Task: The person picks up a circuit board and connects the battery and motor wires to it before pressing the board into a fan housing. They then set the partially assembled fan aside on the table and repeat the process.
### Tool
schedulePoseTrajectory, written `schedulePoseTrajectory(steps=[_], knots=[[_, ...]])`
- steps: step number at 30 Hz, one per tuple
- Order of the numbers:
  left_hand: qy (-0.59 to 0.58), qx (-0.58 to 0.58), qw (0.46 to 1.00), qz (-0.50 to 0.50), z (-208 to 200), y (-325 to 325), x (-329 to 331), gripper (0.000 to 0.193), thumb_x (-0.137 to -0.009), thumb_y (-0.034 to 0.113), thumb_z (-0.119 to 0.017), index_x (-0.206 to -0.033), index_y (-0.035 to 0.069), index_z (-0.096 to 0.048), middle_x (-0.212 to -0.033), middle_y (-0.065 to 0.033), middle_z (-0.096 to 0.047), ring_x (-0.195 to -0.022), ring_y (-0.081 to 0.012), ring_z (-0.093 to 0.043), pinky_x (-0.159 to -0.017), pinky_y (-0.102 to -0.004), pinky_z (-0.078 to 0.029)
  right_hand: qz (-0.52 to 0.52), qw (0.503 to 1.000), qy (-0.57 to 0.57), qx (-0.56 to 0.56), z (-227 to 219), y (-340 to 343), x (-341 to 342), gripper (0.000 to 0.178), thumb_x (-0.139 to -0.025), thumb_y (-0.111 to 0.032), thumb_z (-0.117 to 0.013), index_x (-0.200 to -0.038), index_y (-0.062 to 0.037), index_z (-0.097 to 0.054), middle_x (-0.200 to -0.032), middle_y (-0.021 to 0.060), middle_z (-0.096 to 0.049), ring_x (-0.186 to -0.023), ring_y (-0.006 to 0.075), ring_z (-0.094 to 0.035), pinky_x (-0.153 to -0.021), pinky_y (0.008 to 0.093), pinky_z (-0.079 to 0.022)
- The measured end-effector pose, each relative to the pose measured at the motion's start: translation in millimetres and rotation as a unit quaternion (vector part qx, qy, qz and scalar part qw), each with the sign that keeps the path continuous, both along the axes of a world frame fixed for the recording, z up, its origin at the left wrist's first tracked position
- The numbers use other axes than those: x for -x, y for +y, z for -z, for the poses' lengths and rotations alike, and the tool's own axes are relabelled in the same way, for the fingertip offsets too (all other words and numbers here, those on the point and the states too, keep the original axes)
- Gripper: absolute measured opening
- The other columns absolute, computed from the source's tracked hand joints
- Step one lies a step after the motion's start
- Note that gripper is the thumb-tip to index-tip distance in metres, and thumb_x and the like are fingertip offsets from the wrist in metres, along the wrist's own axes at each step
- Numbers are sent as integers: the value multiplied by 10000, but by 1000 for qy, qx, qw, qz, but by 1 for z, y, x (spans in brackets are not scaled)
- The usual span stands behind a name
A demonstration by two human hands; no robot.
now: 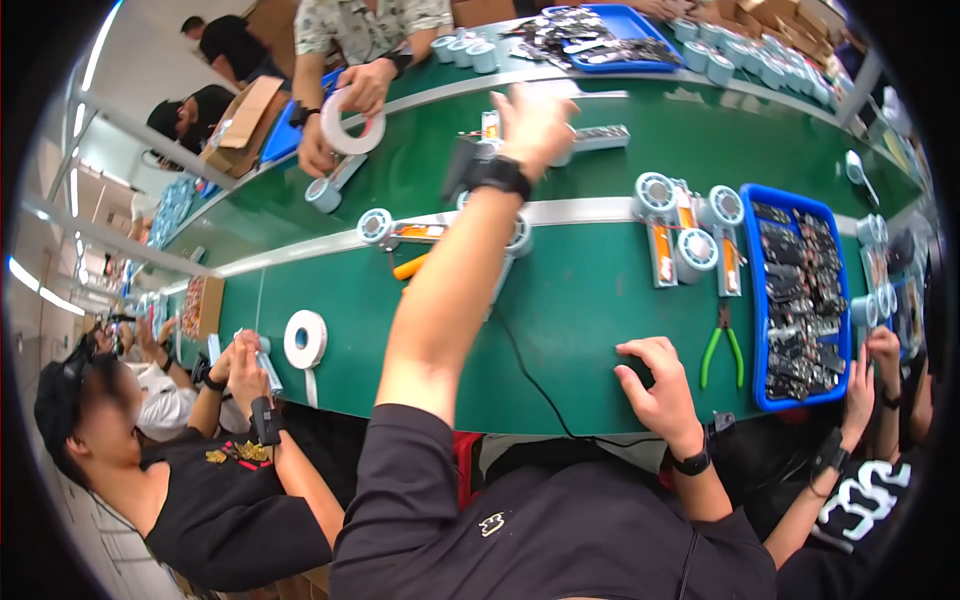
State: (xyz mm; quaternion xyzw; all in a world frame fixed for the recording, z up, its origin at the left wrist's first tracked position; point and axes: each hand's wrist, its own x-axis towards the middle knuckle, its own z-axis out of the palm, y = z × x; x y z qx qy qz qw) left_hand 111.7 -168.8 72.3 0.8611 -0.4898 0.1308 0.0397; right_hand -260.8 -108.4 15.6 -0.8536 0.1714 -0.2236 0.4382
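My left hand (535, 125), smeared by motion, reaches far across the green table to the belt behind it. Beside it lies a light-blue unit with a grey handle (600, 138); its fingers do not show clearly. My right hand (658, 388) hovers at or rests on the near table edge, thumb and fingers apart, holding nothing. Right of it lie green-handled pliers (722, 345). Beyond are several light-blue round-headed units (696, 250) with orange parts in their open handles. Under my left forearm more such units (376, 226) and an orange-yellow handle (410, 267) lie partly hidden.
A blue tray (752, 300) of small dark parts stands on the right. A white tape roll (305, 345) lies left, and a black cable (540, 385) crosses the table. Opposite, a person holds a tape ring (340, 135); other people sit at both sides.
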Motion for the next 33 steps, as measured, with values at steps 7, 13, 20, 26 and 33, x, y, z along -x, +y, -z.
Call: schedulePoseTrajectory(steps=[7,13,20,26,33], knots=[[352,-69,919,-163,11,54,-63,632,-783,422,-848,-1231,22,-650,-1151,-123,-711,-1017,-285,-705,-741,-440,-612,-76,997,-35,-5,-35,-14,3,173,-876,-87,-730,-1037,-29,-704,-958,108,-720,-952,302,-664,-878,393,-510],[520,97,847,57,-43,75,-27,666,-800,185,-829,-1374,67,-513,-1171,-55,-658,-1117,-232,-640,-929,-374,-540,-7,983,-8,183,-86,-84,22,109,-852,-45,-697,-953,-42,-736,-913,130,-720,-913,314,-674,-844,412,-520],[76,-80,900,421,-33,126,152,257,-774,12,-689,-1005,118,-651,-1188,-82,-563,-1245,-342,-517,-1086,-474,-423,176,925,258,217,-69,-244,-3,222,-791,14,-677,-996,0,-761,-952,183,-743,-901,326,-727,-770,427,-568],[41,6,913,405,26,136,144,294,-828,-29,-604,-1066,133,-665,-1324,-61,-557,-1339,-345,-470,-1135,-495,-381,123,908,325,233,-52,-263,-14,234,-735,-10,-773,-963,8,-727,-883,168,-730,-851,302,-721,-751,403,-565],[186,143,914,331,8,170,123,506,-773,-151,-547,-1185,109,-684,-1476,-85,-530,-1349,-366,-484,-1129,-452,-413,104,919,292,244,-56,-284,-4,163,-785,-45,-784,-892,0,-670,-837,171,-713,-823,325,-729,-698,390,-551]])
